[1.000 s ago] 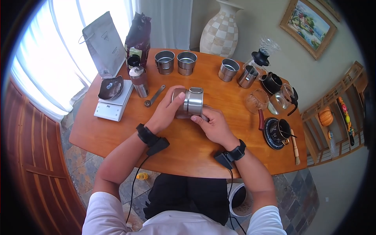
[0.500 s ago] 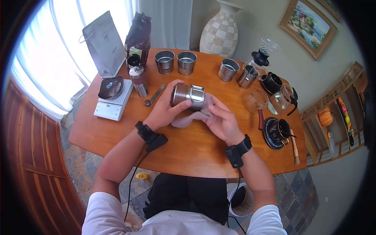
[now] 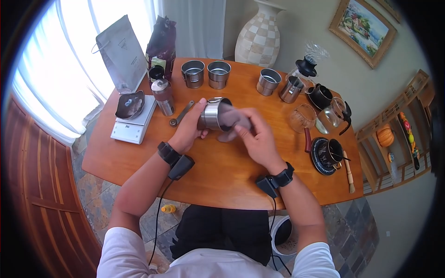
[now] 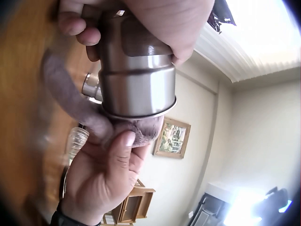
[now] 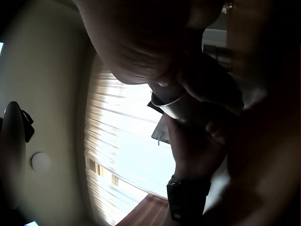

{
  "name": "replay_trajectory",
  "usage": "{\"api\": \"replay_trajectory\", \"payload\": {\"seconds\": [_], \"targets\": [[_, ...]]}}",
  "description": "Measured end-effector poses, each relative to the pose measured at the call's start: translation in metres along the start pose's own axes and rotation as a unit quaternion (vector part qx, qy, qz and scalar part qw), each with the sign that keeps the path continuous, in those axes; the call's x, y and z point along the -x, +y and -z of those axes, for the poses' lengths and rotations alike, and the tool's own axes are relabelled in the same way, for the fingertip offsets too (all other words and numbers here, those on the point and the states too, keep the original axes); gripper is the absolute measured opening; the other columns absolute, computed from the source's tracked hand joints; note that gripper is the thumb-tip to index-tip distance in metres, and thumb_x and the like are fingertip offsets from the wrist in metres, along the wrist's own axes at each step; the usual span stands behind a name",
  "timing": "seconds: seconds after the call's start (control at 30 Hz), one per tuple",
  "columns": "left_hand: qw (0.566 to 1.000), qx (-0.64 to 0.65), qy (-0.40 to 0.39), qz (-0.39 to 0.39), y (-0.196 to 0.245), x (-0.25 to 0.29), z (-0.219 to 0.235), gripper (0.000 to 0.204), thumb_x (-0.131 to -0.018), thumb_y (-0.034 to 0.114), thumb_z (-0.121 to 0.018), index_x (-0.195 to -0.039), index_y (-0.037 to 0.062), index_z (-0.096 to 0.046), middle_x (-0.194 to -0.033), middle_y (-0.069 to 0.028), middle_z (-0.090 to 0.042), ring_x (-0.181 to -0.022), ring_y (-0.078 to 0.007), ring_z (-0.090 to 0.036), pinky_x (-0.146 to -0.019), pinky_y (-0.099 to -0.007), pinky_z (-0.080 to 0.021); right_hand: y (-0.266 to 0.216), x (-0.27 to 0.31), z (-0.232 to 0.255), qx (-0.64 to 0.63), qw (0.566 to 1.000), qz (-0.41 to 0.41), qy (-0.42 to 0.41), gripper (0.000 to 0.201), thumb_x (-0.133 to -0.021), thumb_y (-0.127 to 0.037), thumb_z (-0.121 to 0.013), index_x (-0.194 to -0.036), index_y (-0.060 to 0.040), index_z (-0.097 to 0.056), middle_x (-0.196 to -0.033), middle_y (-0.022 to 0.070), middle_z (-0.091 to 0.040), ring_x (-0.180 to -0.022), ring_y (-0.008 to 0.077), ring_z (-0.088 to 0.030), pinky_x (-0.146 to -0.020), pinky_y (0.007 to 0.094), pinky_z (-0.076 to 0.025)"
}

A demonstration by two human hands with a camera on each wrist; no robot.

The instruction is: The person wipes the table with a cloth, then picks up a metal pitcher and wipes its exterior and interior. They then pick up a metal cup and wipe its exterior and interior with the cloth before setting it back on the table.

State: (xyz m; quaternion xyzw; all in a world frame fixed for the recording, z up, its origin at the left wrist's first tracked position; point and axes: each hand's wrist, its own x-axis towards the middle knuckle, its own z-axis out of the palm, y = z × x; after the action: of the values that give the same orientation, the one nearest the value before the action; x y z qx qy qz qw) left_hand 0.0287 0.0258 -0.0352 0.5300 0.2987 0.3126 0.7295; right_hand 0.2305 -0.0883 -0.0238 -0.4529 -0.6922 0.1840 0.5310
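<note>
Over the middle of the table, my left hand (image 3: pixel 186 129) grips a stainless steel cup (image 3: pixel 212 116) tipped on its side, its mouth facing right. My right hand (image 3: pixel 260 141) pinches a greyish-mauve cloth (image 3: pixel 236 121) that is partly inside the mouth. From the left wrist, the cup (image 4: pixel 138 89) shows its rim against the bunched cloth (image 4: pixel 70 96), with the right thumb pressed on the fabric and a loose end hanging to one side. The right wrist view is dark; only a strip of the cup's rim (image 5: pixel 171 109) stands out there.
At left stand a scale (image 3: pixel 132 125) with a dark dish, a hand grinder (image 3: pixel 163 98), its crank (image 3: pixel 181 114) and coffee bags (image 3: pixel 123 55). Several steel cups (image 3: pixel 219 75) line the back. Glass servers (image 3: pixel 302 119), a cup on a saucer (image 3: pixel 320 160) and a brush (image 3: pixel 348 173) are at right.
The cup has turned so its mouth faces right and its inside shows. The cloth, hidden at first and then hanging below the cup, now goes into the mouth with my right hand.
</note>
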Motion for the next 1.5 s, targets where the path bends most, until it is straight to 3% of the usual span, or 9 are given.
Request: {"api": "replay_trajectory", "payload": {"seconds": [0.23,0.4,0.63,0.9,1.1,1.17,1.27,1.4,1.5], "targets": [[0.998,0.061,0.003,0.019,0.007,0.005,-0.003,0.056,-0.103,0.068,-0.036,-0.114,0.0181,-0.059,-0.081,0.0002,-0.066,-0.056,-0.0088,-0.046,-0.05,-0.0228,-0.034,-0.015,-0.008,0.012,-0.196,0.949,-0.097,0.229,0.024,-0.102,-0.001,-0.06,-0.125,-0.0037,-0.06,-0.117,0.0075,-0.061,-0.096,0.0111,-0.064,-0.083,0.026,-0.056],[0.998,0.059,-0.01,0.011,0.001,0.002,0.0,0.053,-0.103,0.066,-0.039,-0.121,0.0179,-0.056,-0.085,0.0,-0.064,-0.053,-0.0092,-0.045,-0.047,-0.0232,-0.034,-0.035,-0.004,0.012,0.142,0.972,0.121,0.145,0.039,-0.089,0.008,-0.062,-0.126,-0.004,-0.06,-0.126,0.0151,-0.06,-0.113,0.0277,-0.064,-0.09,0.0338,-0.056],[1.0,0.0,-0.03,0.004,0.001,0.004,-0.005,0.065,-0.104,0.068,-0.033,-0.119,0.011,-0.061,-0.083,-0.0007,-0.068,-0.056,-0.0064,-0.051,-0.046,-0.0217,-0.036,-0.032,-0.001,-0.004,0.022,0.995,0.038,-0.087,0.05,-0.082,0.015,-0.054,-0.126,-0.0081,-0.063,-0.13,0.0148,-0.064,-0.125,0.0326,-0.06,-0.111,0.0424,-0.043],[0.991,-0.127,-0.036,-0.007,0.005,0.016,-0.018,0.05,-0.107,0.052,-0.043,-0.121,0.0078,-0.06,-0.089,0.0006,-0.061,-0.067,-0.0049,-0.05,-0.055,-0.021,-0.04,-0.008,0.005,-0.002,0.327,0.929,0.118,-0.125,0.032,-0.079,0.003,-0.063,-0.11,-0.0063,-0.07,-0.114,0.0103,-0.071,-0.105,0.0333,-0.066,-0.078,0.0435,-0.052],[0.978,-0.157,-0.047,-0.129,-0.005,0.02,-0.023,0.044,-0.104,0.036,-0.062,-0.133,0.0056,-0.05,-0.109,-0.0043,-0.059,-0.098,-0.0097,-0.055,-0.084,-0.0265,-0.047,0.008,0.012,-0.012,0.095,0.991,-0.023,-0.089,0.019,-0.086,0.0,-0.061,-0.102,-0.0048,-0.069,-0.092,0.0101,-0.07,-0.078,0.0286,-0.068,-0.069,0.0385,-0.055],[0.97,-0.169,-0.063,-0.162,-0.005,0.023,-0.022,0.046,-0.103,0.033,-0.063,-0.138,0.0064,-0.047,-0.115,-0.0066,-0.058,-0.106,-0.0119,-0.055,-0.093,-0.0285,-0.046,0.012,0.013,-0.008,-0.267,0.914,-0.295,-0.078,0.019,-0.093,0.001,-0.056,-0.106,-0.0046,-0.068,-0.093,0.007,-0.071,-0.077,0.02,-0.068,-0.07,0.0333,-0.056],[0.942,-0.225,-0.09,-0.232,-0.002,0.025,-0.024,0.053,-0.105,0.035,-0.057,-0.147,0.0071,-0.04,-0.123,-0.0076,-0.056,-0.112,-0.0141,-0.054,-0.097,-0.0291,-0.044,0.015,0.014,-0.002,-0.502,0.801,-0.327,-0.023,0.023,-0.096,0.001,-0.053,-0.113,-0.0058,-0.067,-0.095,0.0048,-0.07,-0.078,0.0121,-0.065,-0.069,0.0278,-0.054],[0.954,-0.204,-0.086,-0.203,-0.003,0.022,-0.022,0.054,-0.105,0.036,-0.058,-0.147,0.0072,-0.04,-0.123,-0.008,-0.056,-0.111,-0.0151,-0.055,-0.095,-0.0295,-0.046,0.017,0.015,-0.012,-0.44,0.839,-0.319,-0.007,0.022,-0.093,0.002,-0.055,-0.109,-0.0046,-0.068,-0.094,0.0088,-0.071,-0.079,0.0189,-0.067,-0.071,0.0321,-0.055],[0.978,-0.174,-0.089,-0.076,0.01,0.022,-0.018,0.046,-0.107,0.035,-0.055,-0.142,0.0064,-0.045,-0.117,-0.0062,-0.057,-0.103,-0.0118,-0.055,-0.088,-0.0279,-0.048,0.007,0.01,-0.015,-0.052,0.996,-0.063,-0.041,0.021,-0.09,0.003,-0.056,-0.106,-0.0032,-0.069,-0.093,0.0131,-0.07,-0.084,0.0268,-0.068,-0.076,0.0368,-0.056]]}}
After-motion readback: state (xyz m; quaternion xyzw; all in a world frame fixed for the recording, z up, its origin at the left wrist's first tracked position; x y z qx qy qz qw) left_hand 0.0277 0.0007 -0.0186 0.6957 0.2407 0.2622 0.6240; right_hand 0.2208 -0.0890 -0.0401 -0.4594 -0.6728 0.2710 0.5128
